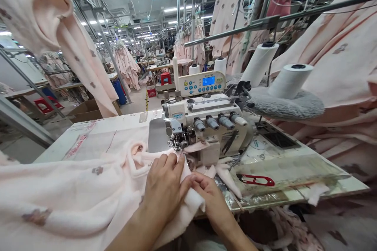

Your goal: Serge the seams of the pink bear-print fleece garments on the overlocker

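A pale pink fleece garment (79, 188) with brown paw prints spreads over the left of the table and runs up to the presser foot (178, 145) of a white overlock sewing machine (212, 125). My left hand (165, 180) presses the fleece close in front of the foot, its fingers together and the thumb on the cloth. Just right of it, my right hand (209, 190) pinches the garment's edge between thumb and fingers. The two hands nearly touch. A folded flap of fleece hangs below them over the table's front edge.
Red thread snips (256, 180) and fleece scraps (228, 178) lie right of the machine. White thread cones (290, 80) stand behind it. Pink garments (59, 27) hang at upper left; more hang at right. A metal bar (232, 33) crosses above the machine.
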`<state>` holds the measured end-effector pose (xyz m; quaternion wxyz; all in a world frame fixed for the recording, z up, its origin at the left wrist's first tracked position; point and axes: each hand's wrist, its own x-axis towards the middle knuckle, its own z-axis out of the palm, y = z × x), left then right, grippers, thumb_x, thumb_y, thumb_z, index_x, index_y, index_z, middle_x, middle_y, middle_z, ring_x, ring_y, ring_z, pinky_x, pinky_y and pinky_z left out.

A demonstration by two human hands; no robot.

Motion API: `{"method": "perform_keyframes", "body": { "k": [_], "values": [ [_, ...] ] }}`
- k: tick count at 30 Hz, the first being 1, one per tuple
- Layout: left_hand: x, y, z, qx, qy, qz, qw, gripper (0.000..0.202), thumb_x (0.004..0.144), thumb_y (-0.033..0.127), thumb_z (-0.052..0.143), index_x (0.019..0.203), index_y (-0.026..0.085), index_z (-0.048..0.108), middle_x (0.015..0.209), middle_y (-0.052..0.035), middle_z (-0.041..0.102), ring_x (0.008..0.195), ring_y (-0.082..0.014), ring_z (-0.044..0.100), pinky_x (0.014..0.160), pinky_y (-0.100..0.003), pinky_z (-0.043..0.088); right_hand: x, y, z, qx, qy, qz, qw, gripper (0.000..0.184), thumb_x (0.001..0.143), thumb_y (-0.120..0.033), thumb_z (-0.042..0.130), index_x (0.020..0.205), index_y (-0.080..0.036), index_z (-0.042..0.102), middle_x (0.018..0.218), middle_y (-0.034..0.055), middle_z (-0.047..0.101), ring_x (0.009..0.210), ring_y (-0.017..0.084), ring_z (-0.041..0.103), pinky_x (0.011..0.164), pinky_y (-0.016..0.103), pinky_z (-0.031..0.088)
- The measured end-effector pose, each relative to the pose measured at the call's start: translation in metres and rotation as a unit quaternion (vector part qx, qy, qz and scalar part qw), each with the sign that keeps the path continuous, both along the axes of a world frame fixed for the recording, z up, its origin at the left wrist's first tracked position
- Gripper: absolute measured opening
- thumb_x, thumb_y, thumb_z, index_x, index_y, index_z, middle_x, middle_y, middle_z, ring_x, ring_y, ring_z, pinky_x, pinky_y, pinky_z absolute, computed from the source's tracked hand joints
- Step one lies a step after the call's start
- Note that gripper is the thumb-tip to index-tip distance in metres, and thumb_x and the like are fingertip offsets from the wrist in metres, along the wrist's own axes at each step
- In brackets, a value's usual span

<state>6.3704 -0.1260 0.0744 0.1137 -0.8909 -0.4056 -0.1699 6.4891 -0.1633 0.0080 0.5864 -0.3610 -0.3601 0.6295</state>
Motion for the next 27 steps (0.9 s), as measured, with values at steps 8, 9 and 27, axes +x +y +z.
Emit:
{"method": "perform_keyframes", "body": {
  "k": [8,9,27],
  "values": [
    [-0.003,-0.005,0.0,0.005,-0.001,-0.015,1.0,0.047,0.077,0.04,0.061,0.118,0.017,0.056,0.097,-0.0089,0.059,0.087,-0.0241,0.052,0.074,-0.037,0.045,-0.001,0.007,0.003,-0.016,0.045,-0.037,0.998,0.038,0.067,-0.048,0.072,0.073,-0.015,0.055,0.062,-0.0034,0.051,0.051,0.008,0.039,0.048,0.019,0.03],
    [-0.007,-0.009,-0.005,0.023,-0.016,-0.038,0.999,0.048,0.078,0.043,0.059,0.118,0.016,0.055,0.103,-0.01,0.059,0.092,-0.0249,0.052,0.077,-0.037,0.044,-0.003,0.007,0.003,-0.023,0.061,-0.051,0.997,0.037,0.067,-0.048,0.073,0.076,-0.015,0.056,0.062,-0.0032,0.052,0.052,0.009,0.041,0.05,0.019,0.033],
    [-0.018,-0.05,-0.025,0.027,-0.272,-0.09,0.958,0.014,0.079,0.006,0.05,0.084,0.017,0.056,0.077,-0.0022,0.057,0.073,-0.0132,0.053,0.075,-0.028,0.044,-0.003,-0.04,0.01,0.021,-0.14,-0.034,0.989,0.023,0.074,-0.039,0.066,0.072,-0.017,0.063,0.064,-0.002,0.052,0.058,0.011,0.043,0.053,0.02,0.036]
  ]
}}
